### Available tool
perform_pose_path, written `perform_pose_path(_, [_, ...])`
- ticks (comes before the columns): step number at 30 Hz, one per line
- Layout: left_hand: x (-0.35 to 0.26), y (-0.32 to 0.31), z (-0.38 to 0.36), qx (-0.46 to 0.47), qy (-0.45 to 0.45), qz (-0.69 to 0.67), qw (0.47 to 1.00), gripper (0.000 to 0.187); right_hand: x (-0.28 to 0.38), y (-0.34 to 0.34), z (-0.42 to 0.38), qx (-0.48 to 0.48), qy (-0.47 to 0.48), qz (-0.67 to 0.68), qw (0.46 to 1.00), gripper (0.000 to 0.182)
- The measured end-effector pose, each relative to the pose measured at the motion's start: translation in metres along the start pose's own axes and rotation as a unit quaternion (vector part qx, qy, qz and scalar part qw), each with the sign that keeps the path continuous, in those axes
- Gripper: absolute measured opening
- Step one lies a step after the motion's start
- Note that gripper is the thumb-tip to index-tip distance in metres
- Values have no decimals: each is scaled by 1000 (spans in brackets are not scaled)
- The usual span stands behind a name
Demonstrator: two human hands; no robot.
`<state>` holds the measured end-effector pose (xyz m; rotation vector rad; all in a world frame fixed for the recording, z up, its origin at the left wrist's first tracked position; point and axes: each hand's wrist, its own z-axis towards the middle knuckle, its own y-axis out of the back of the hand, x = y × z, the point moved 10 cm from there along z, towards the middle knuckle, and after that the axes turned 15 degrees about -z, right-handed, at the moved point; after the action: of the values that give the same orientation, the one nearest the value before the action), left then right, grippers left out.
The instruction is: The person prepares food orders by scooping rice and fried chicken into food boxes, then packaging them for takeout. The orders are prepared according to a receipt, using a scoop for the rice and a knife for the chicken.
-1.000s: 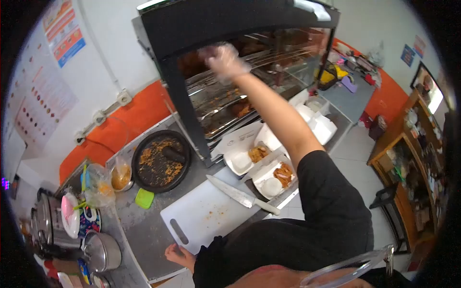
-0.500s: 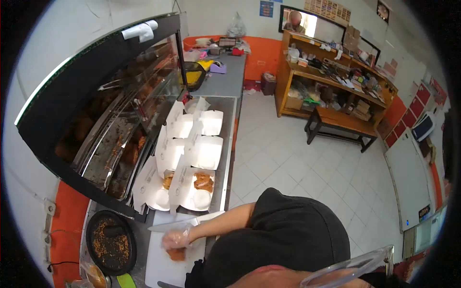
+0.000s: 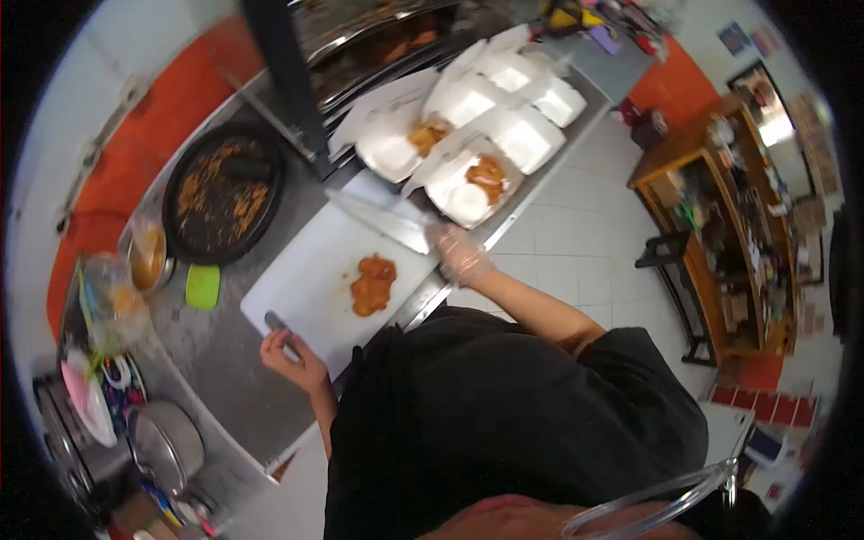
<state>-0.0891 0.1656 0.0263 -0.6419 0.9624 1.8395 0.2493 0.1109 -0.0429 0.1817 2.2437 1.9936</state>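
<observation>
Clear plastic covers the right hand [image 3: 463, 255], which is closed around the handle of the knife [image 3: 382, 223] near the middle of the frame. The blade points to the upper left, across the upper part of the white board [image 3: 301, 274]; whether it touches the board cannot be told. On the board, below the blade and apart from it, lies the browned meat [image 3: 373, 284], in one uneven orange-brown piece with small crumbs beside it. Bare, the left hand [image 3: 295, 358] is at the board's lower left edge, over the slot [image 3: 274, 319], fingers slightly bent; whether they grip the board cannot be told. Grey and smooth, the surface [image 3: 243, 378] carries the board. Open white boxes [image 3: 524, 139] stand in two rows above and to the right of the board, beneath the dark-framed cabinet [image 3: 283, 76]. One of the nearest two holds a golden fried piece [image 3: 427, 137]; the other holds reddish-brown meat [image 3: 486, 178] beside a white mound [image 3: 467, 203]. Left of the knife tip sits the round black dish [image 3: 193, 234], with orange-brown crumbs and a dark pestle [image 3: 246, 168] in it. Just below is a green block [image 3: 203, 286], near a bowl of orange sauce [image 3: 147, 261]. At the lower left is a metal pot [image 3: 171, 441].
</observation>
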Motion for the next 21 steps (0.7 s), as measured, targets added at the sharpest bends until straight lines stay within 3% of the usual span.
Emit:
perform_pose_path(1, [0, 0, 0, -1, 0, -23, 1000, 16, -7, 5, 4, 29, -35, 15, 999, 39])
perform_pose_path(3, [-1, -2, 2, -5, 5, -33, 999, 17, -9, -37, 15, 82, 24, -53, 995, 46])
perform_pose_path(4, [-3, -9, 5, 9, 6, -46, 999, 17, -10, 0, 8, 122, -71, 26, 990, 36])
perform_pose_path(5, [-6, -18, 8, 24, 6, -60, 998, 18, -5, 7, 6, 125, -62, 27, 990, 36])
perform_pose_path(7, [-13, -36, 20, 51, 5, -67, 996, 18, 1, 13, 0, 130, -31, 253, 958, 36])
perform_pose_path(8, [-19, -49, 27, 84, 3, -82, 993, 18, 6, 14, -7, 125, 4, 292, 948, 37])
perform_pose_path(9, [-32, -58, 38, 89, -16, -85, 992, 19, 13, 20, -11, 128, 8, 291, 948, 37])
perform_pose_path(11, [-49, -82, 55, 95, -53, -105, 989, 19, 34, 38, -28, 226, 4, 253, 941, 33])
perform_pose_path(12, [-53, -96, 62, 93, -71, -122, 986, 19, 44, 56, -33, 222, 23, 180, 958, 29])
perform_pose_path(14, [-53, -137, 68, 160, -84, -117, 976, 21, 49, 26, -45, 243, 23, 121, 962, 28])
perform_pose_path(15, [-45, -152, 66, 161, -83, -117, 976, 21, 48, 13, -49, 262, 22, 63, 963, 28])
perform_pose_path(17, [-17, -199, 45, 274, -41, -51, 960, 26, 57, 26, -52, 289, 34, 45, 956, 25])
perform_pose_path(21, [-1, -208, 37, 287, -24, -21, 957, 31, 63, 13, -39, 294, 40, 24, 955, 22])
